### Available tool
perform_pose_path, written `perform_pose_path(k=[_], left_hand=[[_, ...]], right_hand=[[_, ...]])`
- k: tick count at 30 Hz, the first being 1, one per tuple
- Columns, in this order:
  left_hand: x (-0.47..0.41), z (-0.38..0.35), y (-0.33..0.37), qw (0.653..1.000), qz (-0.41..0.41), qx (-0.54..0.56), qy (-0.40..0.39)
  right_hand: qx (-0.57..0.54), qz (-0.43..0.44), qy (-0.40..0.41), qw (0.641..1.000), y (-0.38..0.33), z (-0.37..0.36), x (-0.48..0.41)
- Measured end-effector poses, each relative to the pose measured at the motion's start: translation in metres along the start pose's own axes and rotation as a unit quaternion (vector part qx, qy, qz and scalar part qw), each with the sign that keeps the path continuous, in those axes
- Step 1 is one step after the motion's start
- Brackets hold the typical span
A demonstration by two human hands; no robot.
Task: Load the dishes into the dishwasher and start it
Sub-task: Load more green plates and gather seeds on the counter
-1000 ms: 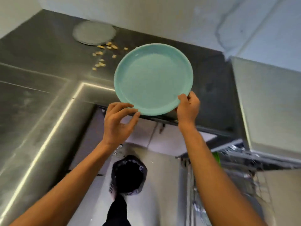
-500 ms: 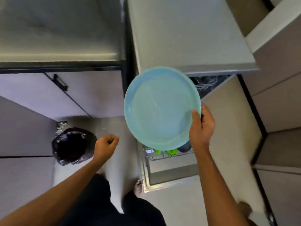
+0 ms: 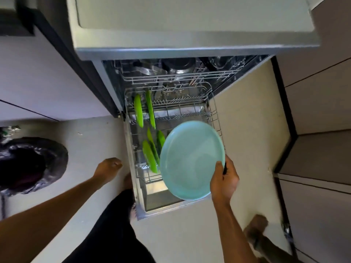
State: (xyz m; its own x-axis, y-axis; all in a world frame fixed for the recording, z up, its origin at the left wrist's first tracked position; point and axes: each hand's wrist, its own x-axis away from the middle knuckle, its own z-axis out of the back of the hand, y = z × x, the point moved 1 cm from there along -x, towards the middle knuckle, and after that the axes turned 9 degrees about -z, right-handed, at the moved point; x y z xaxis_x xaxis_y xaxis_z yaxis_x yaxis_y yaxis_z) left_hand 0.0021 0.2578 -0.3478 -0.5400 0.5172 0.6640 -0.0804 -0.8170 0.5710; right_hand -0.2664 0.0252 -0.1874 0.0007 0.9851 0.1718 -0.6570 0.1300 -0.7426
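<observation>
Pinching lower-right rim of turquoise plate (image 3: 190, 158) with right hand (image 3: 225, 180), thumb pressed on inner face, other fingers behind. Held tilted, centre-right of frame, over pulled-out lower rack (image 3: 215, 112) of open dishwasher (image 3: 171, 73). Green plates (image 3: 138, 111) on edge in rack, left of it. Left hand (image 3: 109, 167) lower centre-left, loosely curled, holding nothing. Black-lined bin (image 3: 32, 164) at left edge.

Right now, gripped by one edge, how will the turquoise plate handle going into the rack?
Probably stiff: the turquoise plate shows no sag with the right hand holding only its rim. Likely light, since one hand carries it. Its glossy face may be slippery.
</observation>
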Motion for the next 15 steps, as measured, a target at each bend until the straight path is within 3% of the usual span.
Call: perform_pose_path(k=[9,15], left_hand=[[-0.110,-0.051,0.011,0.995,0.050,0.060,0.057],[-0.145,-0.070,0.020,0.987,0.074,0.090,0.111]], right_hand=[[0.047,0.032,0.050,0.997,0.008,-0.081,-0.129],[0.046,0.066,0.005,0.997,0.023,-0.131,-0.180]])
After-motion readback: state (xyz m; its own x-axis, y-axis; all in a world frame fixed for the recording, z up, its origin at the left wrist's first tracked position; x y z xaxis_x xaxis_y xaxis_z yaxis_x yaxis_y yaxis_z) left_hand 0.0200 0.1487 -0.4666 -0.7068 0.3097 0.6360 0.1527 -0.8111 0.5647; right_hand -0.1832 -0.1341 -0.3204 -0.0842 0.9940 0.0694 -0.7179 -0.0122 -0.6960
